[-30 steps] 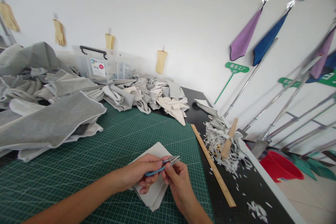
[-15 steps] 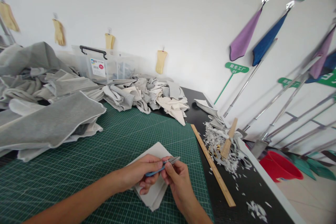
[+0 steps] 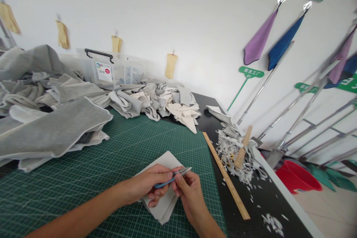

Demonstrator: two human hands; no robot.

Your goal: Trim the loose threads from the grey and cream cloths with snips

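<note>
Hands and scissors above a cutting mat. The left hand (image 3: 158,184) holds the blue handles of the scissors (image 3: 166,183), its fingers curled in around them. The right hand (image 3: 191,189) has its thumb and fingers drawn narrowly together on the scissors near the base of the metal blades; whether a small scrap is also pinched there is difficult to make out. The blades point toward the right side of the view.

Beneath the hands, a stack of pale cloth (image 3: 165,210) lies on the green cutting mat (image 3: 131,137), its edges slightly offset. A wooden ruler (image 3: 227,178) lies along the mat's right side, on the black table (image 3: 238,228). Farther right, a second wooden strip (image 3: 244,147) rests on a heap of pale scraps (image 3: 240,171). Large grey cloths (image 3: 55,130) overlap the mat's left part; a crumpled cloth pile (image 3: 156,98) borders its far edge, in front of a clear plastic box (image 3: 118,72). A red bucket (image 3: 298,176) stands beyond the table's right edge.
</note>
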